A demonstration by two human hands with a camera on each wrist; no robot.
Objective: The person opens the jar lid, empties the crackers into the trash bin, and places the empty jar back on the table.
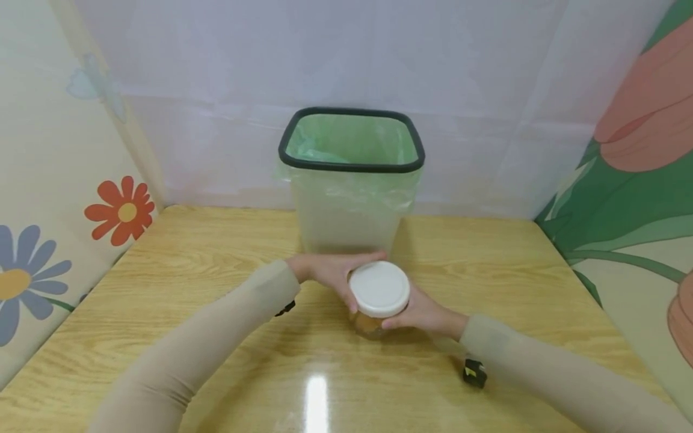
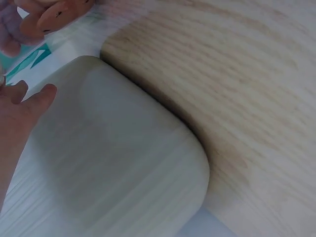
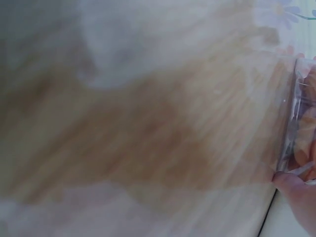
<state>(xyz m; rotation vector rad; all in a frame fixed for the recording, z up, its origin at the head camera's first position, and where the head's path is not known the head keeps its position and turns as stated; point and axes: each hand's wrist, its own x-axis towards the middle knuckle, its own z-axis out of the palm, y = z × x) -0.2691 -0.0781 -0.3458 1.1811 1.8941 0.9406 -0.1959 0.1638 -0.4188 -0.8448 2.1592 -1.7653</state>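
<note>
A clear jar (image 1: 370, 326) with a white lid (image 1: 380, 288) is between both hands near the middle of the table. My left hand (image 1: 332, 273) grips it at the lid from the left, its fingers reaching behind and the thumb in front. From the right, my right hand (image 1: 425, 310) holds the jar's side. Orange-brown pieces (image 3: 306, 140) show through the jar's wall at the edge of the right wrist view. The left wrist view has only part of the left hand (image 2: 22, 111), beside the pale bin (image 2: 118, 133); the jar is mostly outside it.
Behind the hands stands the whitish bin (image 1: 346, 222) with a black rim (image 1: 352, 167) and a green bag liner (image 1: 363, 135) inside. It rests on the wood-grain table (image 1: 233, 240). A white cloth (image 1: 346, 54) hangs at the back, with flower-patterned panels at both sides.
</note>
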